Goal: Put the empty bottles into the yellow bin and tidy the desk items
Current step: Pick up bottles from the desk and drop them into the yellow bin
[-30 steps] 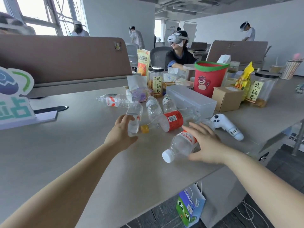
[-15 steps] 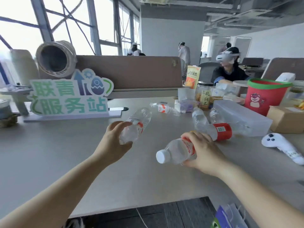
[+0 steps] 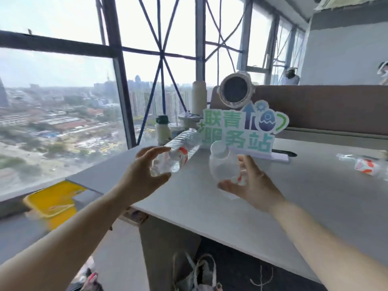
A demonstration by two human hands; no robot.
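1. Centrally, two bare forearms are seen reaching forward over a pale grey surface point(image 3: 294, 196) beside a tall window.
2. A clear ribbed plastic bottle point(image 3: 182, 148) with a red-and-white label is held in the left hand point(image 3: 142, 177). The grip is partly closed, with fingers above and thumb below curled round the bottle's lower end. The bottle is raised above the surface and tilted up and away to the right.
3. A clear white-capped plastic bottle point(image 3: 222, 164) is held in the right hand point(image 3: 249, 185). The grip is a loose cup, with the thumb beneath and the fingers behind, and the cap is pointed upward.
4. The two held bottles are near each other but apart.
5. A yellow plastic bin point(image 3: 52, 200) is seen at lower left, set lower than the surface, beyond its corner and by the window, well apart from both held bottles.
6. A crumpled clear bottle point(image 3: 365, 166) with a red-and-white label is lying on its side on the surface at far right.
7. A cut-out sign with green characters point(image 3: 241, 131) is stood upright behind the hands, and a black pen point(image 3: 283, 153) is lying beside its base.
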